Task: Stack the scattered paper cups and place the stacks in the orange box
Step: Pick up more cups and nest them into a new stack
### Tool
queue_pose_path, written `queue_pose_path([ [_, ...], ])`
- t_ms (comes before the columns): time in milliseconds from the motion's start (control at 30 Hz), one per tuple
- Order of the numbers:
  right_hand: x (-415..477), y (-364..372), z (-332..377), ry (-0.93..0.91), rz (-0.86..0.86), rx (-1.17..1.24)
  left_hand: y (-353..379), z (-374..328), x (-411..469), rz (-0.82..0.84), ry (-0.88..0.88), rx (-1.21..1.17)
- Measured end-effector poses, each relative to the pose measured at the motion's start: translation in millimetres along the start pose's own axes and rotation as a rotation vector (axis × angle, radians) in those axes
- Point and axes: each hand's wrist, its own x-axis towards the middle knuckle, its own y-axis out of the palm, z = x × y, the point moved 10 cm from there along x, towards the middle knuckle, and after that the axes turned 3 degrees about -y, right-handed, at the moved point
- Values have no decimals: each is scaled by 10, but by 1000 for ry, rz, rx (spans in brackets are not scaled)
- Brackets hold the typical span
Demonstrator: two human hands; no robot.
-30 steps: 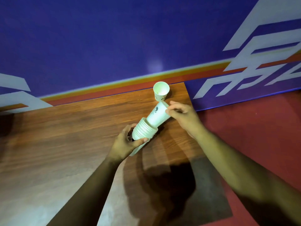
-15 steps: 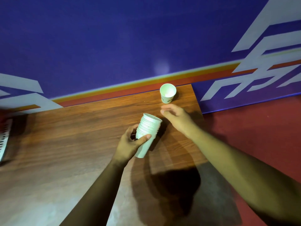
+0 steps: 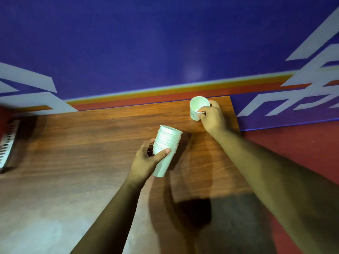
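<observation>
My left hand [image 3: 146,163] grips a stack of several white paper cups [image 3: 166,143] above the middle of the wooden table [image 3: 82,143]; the stack leans to the upper right with its mouth up. A single white paper cup [image 3: 197,107] stands upright near the table's far right corner. My right hand [image 3: 211,119] holds this cup by its side, fingers and thumb curled round it. No orange box is in view.
A perforated light-coloured object [image 3: 8,143] shows at the table's left edge, partly cut off. The table's right edge lies just past my right hand, with red floor [image 3: 293,147] beyond. A blue wall with white markings [image 3: 165,43] runs along the back.
My right hand let go of the cup it pushed into the stack and reached back to the single cup, now gripping it. The stack in my left hand tipped more upright.
</observation>
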Motion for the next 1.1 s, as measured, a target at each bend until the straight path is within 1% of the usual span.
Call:
queue_pose_path([
  [67, -54, -30, 97, 0, -29, 160, -66, 14, -12, -10, -2, 4],
  [167, -247, -170, 379, 38, -73, 529, -188, -2, -65, -28, 4, 16],
  [200, -340, -193, 518, 34, -44, 614, -240, -21, -93, -37, 13, 22],
  [267, -547, -179, 823, -20, 80, 689, -330, -97, -181, -40, 51, 40],
  [367, -838, -165, 1241, -136, 272, 669, -489, -217, -388, -35, 107, 69],
  [533, -1172, -251, 1898, -354, 458, 446, -960, -332, -777, -85, 148, 38],
  [633, -1532, -212, 2344, -465, 497, 409, -1242, -352, -1028, -103, 175, -1],
  [700, -1794, -114, 2631, -499, 517, 420, -1435, -358, -1192, -104, 191, -21],
  [767, -2039, 40, 2887, -459, 569, 498, -1650, -355, -1352, -106, 209, -62],
  [867, -2411, 304, 3238, -280, 670, 712, -2074, -304, -1592, -139, 230, -110],
  [933, -2658, 503, 3480, -213, 711, 758, -2410, -227, -1747, -156, 243, -120],
  [1000, -2873, 699, 3704, -155, 705, 799, -2775, -147, -1893, -166, 256, -111],
  [1100, -3185, 1011, 3944, 3, 642, 921, -3353, 65, -2065, -181, 218, -181],
])
